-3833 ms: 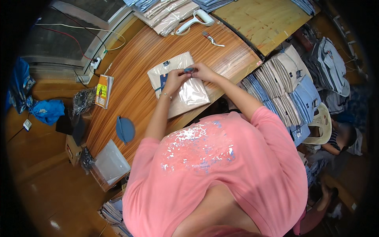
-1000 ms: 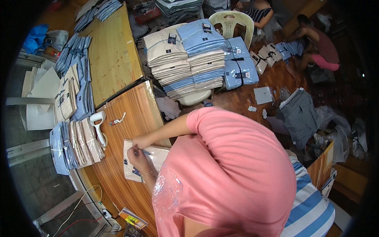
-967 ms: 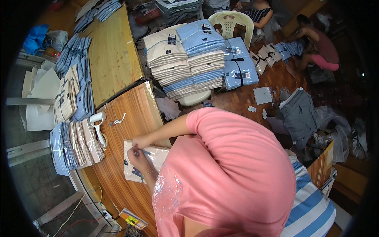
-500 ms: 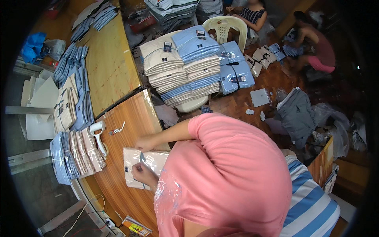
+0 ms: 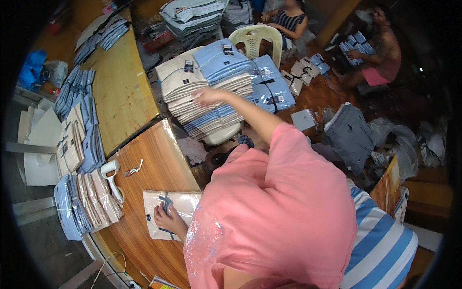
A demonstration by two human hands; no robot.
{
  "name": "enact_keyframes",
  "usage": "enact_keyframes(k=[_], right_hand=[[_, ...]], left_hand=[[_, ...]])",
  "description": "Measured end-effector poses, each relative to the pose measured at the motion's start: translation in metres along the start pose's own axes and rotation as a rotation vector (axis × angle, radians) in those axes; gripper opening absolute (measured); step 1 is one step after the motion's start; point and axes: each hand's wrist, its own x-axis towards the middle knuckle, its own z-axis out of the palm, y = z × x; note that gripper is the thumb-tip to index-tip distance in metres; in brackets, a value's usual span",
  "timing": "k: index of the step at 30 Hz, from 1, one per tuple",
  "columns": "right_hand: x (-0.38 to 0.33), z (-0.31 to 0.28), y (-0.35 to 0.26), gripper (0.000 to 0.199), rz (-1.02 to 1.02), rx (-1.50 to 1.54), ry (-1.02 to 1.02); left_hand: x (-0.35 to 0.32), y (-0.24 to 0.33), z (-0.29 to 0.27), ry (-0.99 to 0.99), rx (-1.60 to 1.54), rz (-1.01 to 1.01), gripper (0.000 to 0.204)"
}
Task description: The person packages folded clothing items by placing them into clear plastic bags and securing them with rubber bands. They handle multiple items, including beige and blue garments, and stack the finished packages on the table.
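Partly hidden | left hand flat on bagged shirt | right hand on shirt stack, fingers spread

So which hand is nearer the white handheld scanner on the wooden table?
Left. The left hand rests on the bagged folded shirt just beside the scanner; the right hand reaches away onto the stacked shirts.

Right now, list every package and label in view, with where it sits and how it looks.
Bagged shirt: flat on the wooden table, beige in clear plastic, under the left hand.
Stack of folded shirts: beside the table, cream and blue, right hand on it.
Dark tags: small rectangles on the stack's collars.
Bagged shirts row: table's left edge, overlapping, blue and beige.
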Motion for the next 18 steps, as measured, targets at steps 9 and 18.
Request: enact_keyframes(k=[9, 18], right_hand=[[-0.024, -0.145, 0.041, 0.047, 0.639, -0.725, 0.277], [-0.034, 0.016, 0.03, 0.084, 0.402, -0.455, -0.39]], left_hand=[[0.001, -0.007, 0.004, 0.03, -0.025, 0.038, 0.032], [-0.003, -0.01, -0.001, 0.028, -0.017, -0.009, 0.031]])
